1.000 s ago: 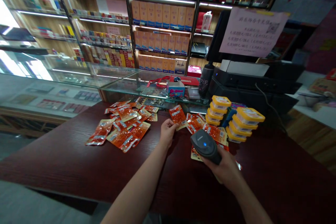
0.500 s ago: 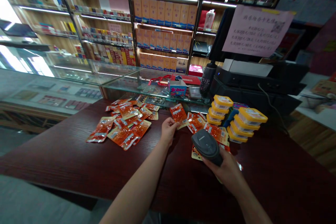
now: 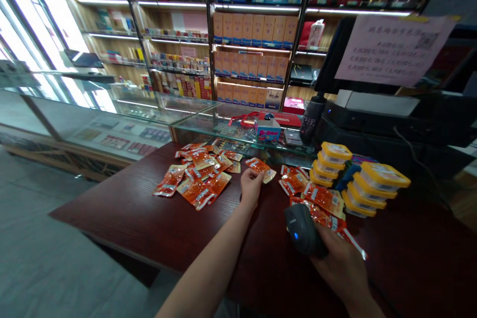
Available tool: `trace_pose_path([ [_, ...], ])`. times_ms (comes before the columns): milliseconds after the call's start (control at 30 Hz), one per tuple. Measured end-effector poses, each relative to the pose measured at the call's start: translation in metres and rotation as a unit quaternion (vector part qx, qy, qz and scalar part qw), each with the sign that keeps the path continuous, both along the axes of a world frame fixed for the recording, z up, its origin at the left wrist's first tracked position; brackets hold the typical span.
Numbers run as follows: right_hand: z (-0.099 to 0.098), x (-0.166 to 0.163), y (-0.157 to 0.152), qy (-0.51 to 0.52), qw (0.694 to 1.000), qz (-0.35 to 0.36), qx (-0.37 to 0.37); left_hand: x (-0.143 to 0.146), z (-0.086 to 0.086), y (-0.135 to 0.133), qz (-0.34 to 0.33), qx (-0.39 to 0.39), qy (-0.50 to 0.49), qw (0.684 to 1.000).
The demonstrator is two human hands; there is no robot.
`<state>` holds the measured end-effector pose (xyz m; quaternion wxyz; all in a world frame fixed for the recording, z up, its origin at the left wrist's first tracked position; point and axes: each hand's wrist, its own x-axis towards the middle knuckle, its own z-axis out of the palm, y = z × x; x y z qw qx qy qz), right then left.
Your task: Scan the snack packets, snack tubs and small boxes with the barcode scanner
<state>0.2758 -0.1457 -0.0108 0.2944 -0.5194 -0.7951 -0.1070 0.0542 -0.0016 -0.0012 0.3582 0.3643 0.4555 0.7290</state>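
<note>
Orange and cream, a glossy flat packet (image 3: 265, 169) is sitting over the far part of a dark red-brown wooden table (image 3: 149, 226), between a heaped pile of matching packets (image 3: 203, 169) and a looser spread of similar packets (image 3: 322, 198). The left hand (image 3: 250, 188) is pinching its near edge, thumb and fingertips closing together on it. The right hand (image 3: 341, 258) is wrapping around a dark grey handheld scanner (image 3: 303, 228); its fingers are mostly hiding, so whether one is pressing a trigger cannot be told.

With so small a grip, the slick packet could be swivelling or slipping loose. A low sweep of the scanner could be dragging the spread beneath it, perhaps nudging the two stacks of yellow-lidded plastic tubs (image 3: 374, 191), whose uneven layers are leaning slightly.

Compared with half a second earlier, the packet is lying more crosswise, its cream end pointing right. The scanner is sitting lower and farther from it, uncovering more of the spread, and its blue light is glowing where it was dark. The view is taking in more of the bright doorway (image 3: 22, 15).
</note>
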Motion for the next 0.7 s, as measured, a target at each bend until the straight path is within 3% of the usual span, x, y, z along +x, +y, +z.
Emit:
trace_pose_path([
  [200,-0.003,0.002,-0.001,0.027,1.000,-0.008,-0.011,-0.051,0.031,0.026,0.179,0.012,0.094,0.979],
  [300,-0.006,0.003,0.000,0.031,0.999,-0.012,-0.019,-0.095,0.050,0.031,0.256,-0.061,0.208,0.942],
  [400,-0.008,0.002,0.000,0.020,0.999,-0.012,-0.029,-0.138,0.063,0.030,0.292,-0.190,0.320,0.881],
  [500,-0.009,0.001,0.000,0.014,0.999,-0.022,-0.028,-0.169,0.071,0.025,0.282,-0.259,0.389,0.838],
  [700,-0.009,0.001,0.000,0.007,0.999,-0.026,-0.031,-0.182,0.072,0.008,0.294,-0.322,0.486,0.758],
])
